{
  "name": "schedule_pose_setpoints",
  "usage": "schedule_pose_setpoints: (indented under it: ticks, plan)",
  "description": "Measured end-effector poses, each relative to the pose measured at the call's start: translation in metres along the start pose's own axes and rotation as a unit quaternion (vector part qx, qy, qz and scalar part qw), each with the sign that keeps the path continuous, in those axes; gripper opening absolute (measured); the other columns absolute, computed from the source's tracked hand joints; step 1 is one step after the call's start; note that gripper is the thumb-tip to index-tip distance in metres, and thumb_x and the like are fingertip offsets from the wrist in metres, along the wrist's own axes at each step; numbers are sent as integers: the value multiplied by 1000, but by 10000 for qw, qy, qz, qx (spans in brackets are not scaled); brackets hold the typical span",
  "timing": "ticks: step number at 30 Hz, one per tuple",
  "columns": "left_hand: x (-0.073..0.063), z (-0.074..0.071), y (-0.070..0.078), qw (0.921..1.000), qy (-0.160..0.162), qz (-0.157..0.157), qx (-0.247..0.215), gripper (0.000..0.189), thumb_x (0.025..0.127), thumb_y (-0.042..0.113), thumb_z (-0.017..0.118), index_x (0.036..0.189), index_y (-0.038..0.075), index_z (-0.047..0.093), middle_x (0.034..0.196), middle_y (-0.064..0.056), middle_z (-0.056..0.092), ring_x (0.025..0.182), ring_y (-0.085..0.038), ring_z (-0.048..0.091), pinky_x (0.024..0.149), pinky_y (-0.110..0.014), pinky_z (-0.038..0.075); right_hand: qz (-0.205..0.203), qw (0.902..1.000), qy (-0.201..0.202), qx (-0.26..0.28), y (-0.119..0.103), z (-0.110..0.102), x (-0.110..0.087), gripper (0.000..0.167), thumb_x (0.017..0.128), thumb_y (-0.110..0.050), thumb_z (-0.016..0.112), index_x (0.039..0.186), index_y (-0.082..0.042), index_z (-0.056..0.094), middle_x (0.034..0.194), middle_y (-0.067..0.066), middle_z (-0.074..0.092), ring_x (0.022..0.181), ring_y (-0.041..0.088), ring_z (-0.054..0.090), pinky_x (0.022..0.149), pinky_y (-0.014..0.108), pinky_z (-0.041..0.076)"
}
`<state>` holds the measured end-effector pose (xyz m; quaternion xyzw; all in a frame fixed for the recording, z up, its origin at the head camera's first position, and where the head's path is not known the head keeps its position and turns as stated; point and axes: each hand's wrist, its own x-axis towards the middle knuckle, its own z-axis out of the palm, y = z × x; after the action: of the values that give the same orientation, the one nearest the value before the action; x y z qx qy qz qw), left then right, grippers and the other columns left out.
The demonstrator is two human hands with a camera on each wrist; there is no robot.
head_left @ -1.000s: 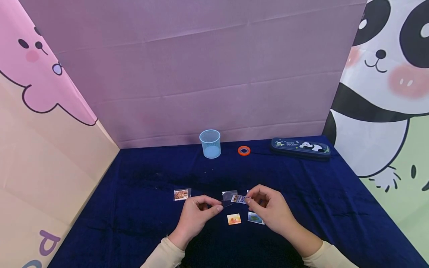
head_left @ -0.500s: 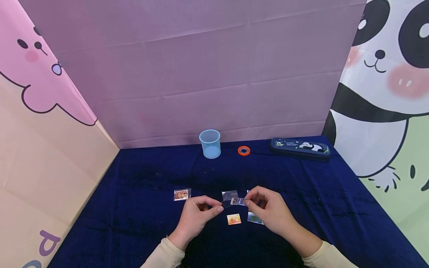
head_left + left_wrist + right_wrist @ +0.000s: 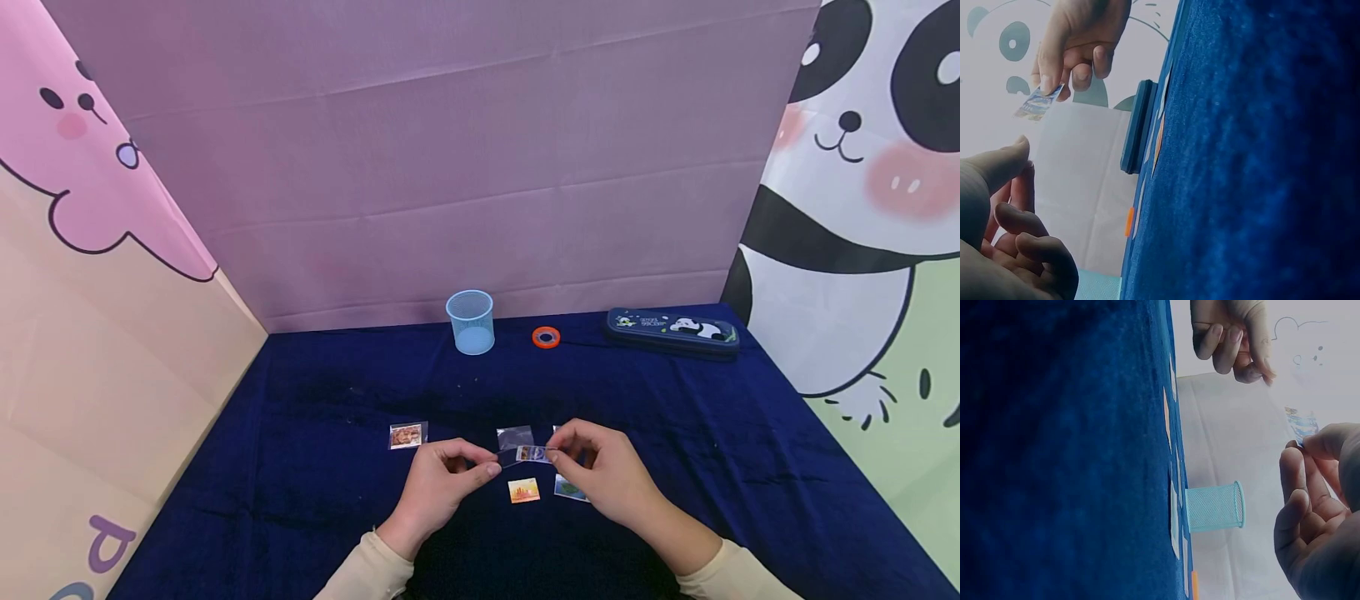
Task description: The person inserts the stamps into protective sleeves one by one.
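My left hand [image 3: 446, 483] pinches the left end of a small clear plastic sleeve [image 3: 507, 459] between thumb and index finger, above the table. From the right, my right hand [image 3: 606, 468] pinches a small bluish stamp [image 3: 533, 454] by its right end. The stamp's left end meets the sleeve; whether it lies inside or over it, I cannot tell. In the right wrist view the stamp [image 3: 1302, 422] is held at the fingertips. Below them lie an orange stamp [image 3: 523, 490] and a green-blue stamp [image 3: 572, 488], partly hidden by my right hand.
Another clear sleeve [image 3: 514, 437] lies just behind the hands. To the left is a sleeved reddish stamp [image 3: 406, 436]. Along the back stand a blue mesh cup [image 3: 472, 323], an orange tape roll [image 3: 546, 337] and a dark blue pencil case [image 3: 671, 332]. Fabric walls enclose the table.
My right hand has come slightly down and left, bringing the stamp a little lower and more level beside the sleeve. The left hand has hardly moved.
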<state>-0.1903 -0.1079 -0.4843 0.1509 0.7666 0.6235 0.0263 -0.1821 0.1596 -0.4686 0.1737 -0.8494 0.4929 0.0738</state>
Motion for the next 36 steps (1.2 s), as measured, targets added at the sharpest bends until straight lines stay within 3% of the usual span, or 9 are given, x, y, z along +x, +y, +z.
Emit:
schedule_pose_setpoints:
  ticks: [5,18,24,30,36]
  plan:
    - [0,0,0,10000,-36,-18,60,8,91,20,84,97,16,82,94,0,74,63,-12,46,58,-23,38,-45,10000,-26,-47,1,0,0,14,95,-17,78,96,-29,71,85,-12,67,73,13,61,62,28,49]
    - [0,0,-1,9989,-234,98,407,9,92,23,83,99,18,84,87,4,71,62,-12,46,57,-23,38,-140,9999,-77,26,4,0,0,15,94,-17,78,99,-30,73,94,-6,68,76,13,61,64,29,50]
    - [-1,2,2,9992,-297,88,257,16,95,23,79,104,11,83,93,2,72,73,-15,56,64,-24,45,-54,9999,-105,58,3,0,0,13,94,-18,78,100,-29,73,93,-7,68,74,14,60,64,29,50]
    - [-2,4,7,9996,-254,82,-10,15,97,23,77,105,13,83,99,0,72,86,-17,64,74,-28,52,-71,9998,-128,159,0,-1,1,10,95,-21,78,99,-28,74,90,-8,68,71,15,60,62,29,50]
    - [-2,1,17,9998,-147,111,-56,17,97,22,77,108,11,82,99,-1,72,84,-17,63,74,-28,52,-148,9993,-195,297,-7,-5,3,7,96,-21,78,100,-25,74,87,-5,67,67,16,59,59,30,50]
